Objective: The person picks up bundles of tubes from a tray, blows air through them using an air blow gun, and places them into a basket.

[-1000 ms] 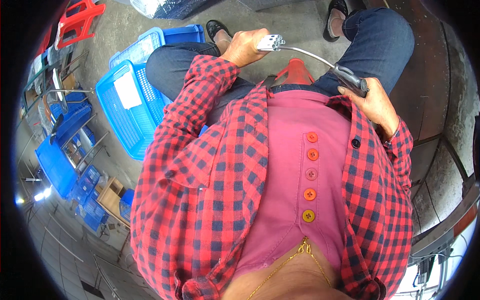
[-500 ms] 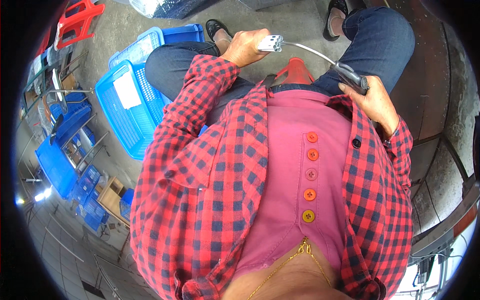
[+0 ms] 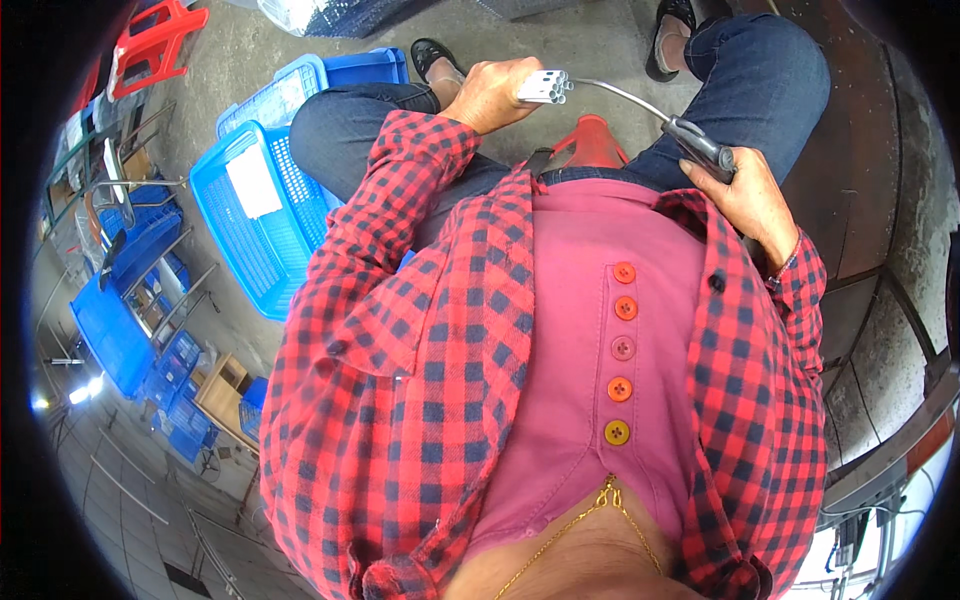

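A bare grey concrete floor (image 3: pixel 590 60) is seen beneath a seated person, and the view is largely filled by a red-and-black checked shirt over a pink buttoned top. At the far left, blue bins and metal racks (image 3: pixel 125 300) are crowded along the rim, with a red plastic stool (image 3: pixel 155 45) at the upper left. Just right of these, two blue mesh crates (image 3: pixel 255 215) are set on the floor, one partly behind the other, close beside the left knee; a white slip lies in the nearer crate. Open floor remains only ahead of the knees, between the two feet.

The left hand (image 3: pixel 490 95) is held above the left knee, fingers curled tightly around a bundle of short white tubes (image 3: pixel 545 87), whose open ends project to the right of the fist. A thin grey metal rod (image 3: pixel 620 95) runs from just beside the tube ends, curving down to the right into a dark handle (image 3: pixel 705 150). The handle is gripped by the right hand (image 3: pixel 745 195), thumb pressed along it, above the right thigh. A red object (image 3: pixel 592 140), likely a stool, is partly visible between the thighs. At the right, dark metal plates and rails (image 3: pixel 870 250) bound the space closely.
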The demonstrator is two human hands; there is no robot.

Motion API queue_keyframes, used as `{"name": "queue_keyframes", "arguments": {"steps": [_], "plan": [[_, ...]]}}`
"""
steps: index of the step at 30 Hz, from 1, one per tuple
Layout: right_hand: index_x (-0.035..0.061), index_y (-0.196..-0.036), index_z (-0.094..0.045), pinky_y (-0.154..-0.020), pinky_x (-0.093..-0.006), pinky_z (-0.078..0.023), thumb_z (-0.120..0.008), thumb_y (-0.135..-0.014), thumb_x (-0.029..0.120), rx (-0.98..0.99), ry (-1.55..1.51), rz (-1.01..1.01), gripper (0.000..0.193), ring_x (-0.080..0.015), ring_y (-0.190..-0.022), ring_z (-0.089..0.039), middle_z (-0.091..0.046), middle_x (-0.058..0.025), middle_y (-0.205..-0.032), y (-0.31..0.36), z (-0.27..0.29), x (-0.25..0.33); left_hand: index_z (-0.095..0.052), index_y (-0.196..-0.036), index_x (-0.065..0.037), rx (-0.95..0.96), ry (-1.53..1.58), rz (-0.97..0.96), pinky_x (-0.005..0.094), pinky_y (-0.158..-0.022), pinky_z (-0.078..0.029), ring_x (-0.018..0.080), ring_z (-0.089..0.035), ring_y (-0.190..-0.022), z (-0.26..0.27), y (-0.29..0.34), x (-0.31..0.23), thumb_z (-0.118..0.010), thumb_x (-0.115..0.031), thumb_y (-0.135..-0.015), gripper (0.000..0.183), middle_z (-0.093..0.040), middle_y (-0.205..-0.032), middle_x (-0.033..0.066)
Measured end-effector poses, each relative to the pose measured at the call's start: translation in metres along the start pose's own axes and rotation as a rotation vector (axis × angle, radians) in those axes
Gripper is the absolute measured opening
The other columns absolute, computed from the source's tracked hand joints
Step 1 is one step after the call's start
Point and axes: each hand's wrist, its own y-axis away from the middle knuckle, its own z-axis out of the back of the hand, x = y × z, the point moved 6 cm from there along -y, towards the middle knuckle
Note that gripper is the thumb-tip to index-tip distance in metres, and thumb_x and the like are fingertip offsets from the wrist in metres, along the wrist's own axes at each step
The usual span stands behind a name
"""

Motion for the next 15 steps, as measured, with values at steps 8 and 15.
{"name": "queue_keyframes", "arguments": {"steps": [8, 15], "plan": [[-0.0041, -0.091, -0.063, -0.066, -0.0268, -0.046, -0.064, -0.086, 0.025, 0.098, -0.282, -0.022, 0.03, -0.0101, -0.07, -0.057, -0.064, -0.0049, -0.075, -0.008, 0.01, -0.011, -0.061, -0.093, -0.011, 0.322, -0.092, 0.269, 0.0459, -0.066, -0.051, 0.0334, -0.065, -0.076, 0.007, -0.009, 0.029, -0.069, -0.023, -0.072, 0.026, -0.066, -0.08, 0.0129], [0.0012, -0.103, -0.059, -0.042, -0.0183, -0.032, -0.06, -0.089, 0.015, 0.045, -0.551, 0.128, 0.02, -0.004, -0.053, -0.047, -0.066, -0.0076, -0.091, -0.012, 0.014, 0.01, -0.06, -0.097, -0.009, 0.3, -0.317, 0.435, 0.0458, -0.069, -0.051, 0.0347, -0.065, -0.08, 0.069, -0.039, 0.014, -0.062, -0.02, -0.076, 0.024, -0.066, -0.082, 0.0159]]}}
